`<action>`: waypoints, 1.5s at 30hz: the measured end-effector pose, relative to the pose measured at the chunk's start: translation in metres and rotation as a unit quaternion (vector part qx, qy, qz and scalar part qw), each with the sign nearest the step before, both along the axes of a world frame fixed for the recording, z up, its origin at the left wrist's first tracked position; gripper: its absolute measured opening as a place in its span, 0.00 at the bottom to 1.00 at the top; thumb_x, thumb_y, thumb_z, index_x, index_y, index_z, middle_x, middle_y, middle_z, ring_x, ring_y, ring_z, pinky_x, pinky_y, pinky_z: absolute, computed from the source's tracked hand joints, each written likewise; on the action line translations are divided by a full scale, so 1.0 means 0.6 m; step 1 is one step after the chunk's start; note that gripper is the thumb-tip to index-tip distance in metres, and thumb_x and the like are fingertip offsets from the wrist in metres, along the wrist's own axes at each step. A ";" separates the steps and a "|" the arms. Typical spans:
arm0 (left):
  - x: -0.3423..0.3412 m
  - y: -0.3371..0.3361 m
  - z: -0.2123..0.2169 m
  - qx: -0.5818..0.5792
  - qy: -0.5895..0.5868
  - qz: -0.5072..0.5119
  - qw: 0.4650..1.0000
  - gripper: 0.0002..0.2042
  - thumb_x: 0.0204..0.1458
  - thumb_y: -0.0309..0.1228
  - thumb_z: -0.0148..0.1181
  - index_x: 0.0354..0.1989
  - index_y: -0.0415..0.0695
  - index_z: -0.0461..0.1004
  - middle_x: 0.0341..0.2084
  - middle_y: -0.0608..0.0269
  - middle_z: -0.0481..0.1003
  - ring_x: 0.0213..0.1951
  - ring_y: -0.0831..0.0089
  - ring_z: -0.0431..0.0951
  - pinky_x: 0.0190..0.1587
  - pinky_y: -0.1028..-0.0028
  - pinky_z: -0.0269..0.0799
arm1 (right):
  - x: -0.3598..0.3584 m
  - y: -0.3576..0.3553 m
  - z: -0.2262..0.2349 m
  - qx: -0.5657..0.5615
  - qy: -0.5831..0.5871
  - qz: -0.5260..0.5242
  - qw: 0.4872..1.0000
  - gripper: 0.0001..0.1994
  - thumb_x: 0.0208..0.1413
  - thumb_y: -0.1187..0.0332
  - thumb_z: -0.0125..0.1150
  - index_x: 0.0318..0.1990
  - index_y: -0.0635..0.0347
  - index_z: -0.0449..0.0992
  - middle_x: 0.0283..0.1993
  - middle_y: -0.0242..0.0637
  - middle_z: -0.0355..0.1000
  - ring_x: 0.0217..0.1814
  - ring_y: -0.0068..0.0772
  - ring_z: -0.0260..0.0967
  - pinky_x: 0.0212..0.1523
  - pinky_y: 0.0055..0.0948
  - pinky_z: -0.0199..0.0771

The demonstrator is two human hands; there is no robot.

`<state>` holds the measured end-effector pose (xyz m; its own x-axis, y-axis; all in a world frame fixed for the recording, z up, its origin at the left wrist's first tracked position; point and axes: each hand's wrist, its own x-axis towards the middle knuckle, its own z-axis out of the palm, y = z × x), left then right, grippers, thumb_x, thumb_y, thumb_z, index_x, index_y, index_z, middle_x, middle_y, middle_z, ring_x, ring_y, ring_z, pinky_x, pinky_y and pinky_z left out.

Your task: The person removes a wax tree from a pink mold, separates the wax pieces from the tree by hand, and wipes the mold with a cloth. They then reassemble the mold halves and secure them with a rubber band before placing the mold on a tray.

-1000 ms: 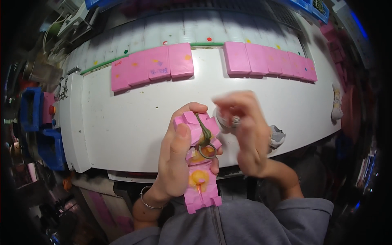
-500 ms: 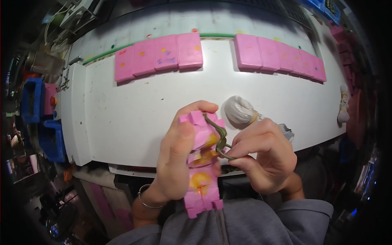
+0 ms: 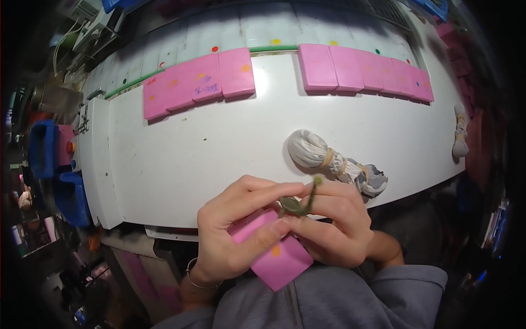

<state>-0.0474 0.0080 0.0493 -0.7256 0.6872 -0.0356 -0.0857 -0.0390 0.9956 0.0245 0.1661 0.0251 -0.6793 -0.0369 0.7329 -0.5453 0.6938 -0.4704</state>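
Note:
My left hand (image 3: 233, 233) is closed around a pink rubber-like block (image 3: 282, 266) with a small orange mark, held tilted before my jacket. A smooth outer face shows; its notched inside is turned from view. Above its upper end is a dark green curved piece (image 3: 292, 205) with a flat oval part and a thin stem ending in a small knob. Both hands' fingertips meet at this piece, and my right hand (image 3: 339, 225) pinches it with curled fingers. Whether the green piece still touches the block is hidden.
Two rows of pink blocks (image 3: 235, 71) (image 3: 350, 71) stand along the back of the white table (image 3: 164, 175). A white-grey cloth bundle (image 3: 309, 149) tied with bands lies beyond my right hand; another bundle (image 3: 459, 131) is at the far right. Blue bins (image 3: 74, 197) stand at left.
The pink block has turned from its notched, yellow-stained inside to a smooth face. My hands have come together, and the green piece now sits between their fingertips, its stem pointing up.

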 end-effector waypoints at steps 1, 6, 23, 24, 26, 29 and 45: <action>0.003 0.001 0.003 0.005 0.016 0.021 1.000 0.15 0.45 0.21 0.61 0.45 0.36 0.76 0.36 0.56 0.74 0.34 0.74 0.74 0.39 0.79 0.70 | 0.002 0.003 0.003 -0.003 0.000 0.003 1.000 0.15 0.37 0.75 0.60 0.37 0.69 0.77 0.35 0.44 0.72 0.35 0.40 0.72 0.30 0.28 0.73; 0.012 -0.003 0.021 -0.088 0.123 0.061 0.987 0.15 0.41 0.18 0.64 0.41 0.37 0.78 0.31 0.58 0.75 0.33 0.74 0.76 0.36 0.78 0.71 | 0.012 0.013 0.013 -0.084 -0.079 0.034 0.993 0.14 0.37 0.77 0.67 0.36 0.68 0.77 0.31 0.42 0.73 0.33 0.40 0.72 0.30 0.28 0.74; 0.032 0.022 0.037 -0.151 0.246 0.121 0.950 0.11 0.33 0.15 0.64 0.29 0.35 0.76 0.27 0.56 0.75 0.32 0.68 0.75 0.37 0.76 0.70 | 0.037 0.034 0.051 -0.205 -0.219 0.037 0.953 0.15 0.44 0.79 0.65 0.42 0.68 0.75 0.38 0.46 0.72 0.36 0.37 0.72 0.33 0.28 0.75; 0.032 0.025 0.037 -0.154 0.224 0.132 0.953 0.11 0.34 0.17 0.65 0.30 0.34 0.76 0.28 0.55 0.75 0.33 0.68 0.75 0.37 0.75 0.69 | 0.040 0.039 0.049 -0.149 -0.190 0.051 0.969 0.15 0.44 0.79 0.63 0.42 0.69 0.74 0.39 0.48 0.72 0.37 0.38 0.73 0.34 0.29 0.75; 0.030 0.026 0.037 -0.157 0.201 0.140 0.957 0.11 0.36 0.19 0.65 0.31 0.34 0.76 0.29 0.55 0.75 0.34 0.67 0.75 0.38 0.75 0.69 | 0.042 0.042 0.050 -0.092 -0.162 0.062 0.981 0.15 0.43 0.79 0.62 0.42 0.71 0.74 0.40 0.50 0.72 0.37 0.39 0.73 0.36 0.29 0.76; 0.025 0.024 0.037 -0.141 0.164 0.087 0.972 0.13 0.38 0.24 0.65 0.34 0.33 0.76 0.32 0.52 0.76 0.35 0.66 0.75 0.40 0.74 0.69 | 0.040 0.038 0.055 -0.056 -0.139 0.077 0.986 0.19 0.40 0.80 0.62 0.44 0.74 0.72 0.39 0.52 0.73 0.36 0.40 0.75 0.34 0.27 0.77; 0.019 0.019 0.025 -0.119 0.191 0.074 0.971 0.15 0.36 0.19 0.66 0.37 0.33 0.74 0.35 0.52 0.76 0.39 0.67 0.74 0.42 0.74 0.69 | 0.042 0.017 0.054 -0.111 -0.109 0.002 0.988 0.16 0.39 0.79 0.64 0.40 0.74 0.73 0.37 0.52 0.73 0.33 0.40 0.76 0.30 0.26 0.78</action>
<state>-0.0357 0.0193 0.0645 -0.8074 0.5793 0.1119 0.2816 0.2117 0.9359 0.0495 0.1764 0.0573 -0.8225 0.1042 0.5591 -0.4169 0.5583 -0.7173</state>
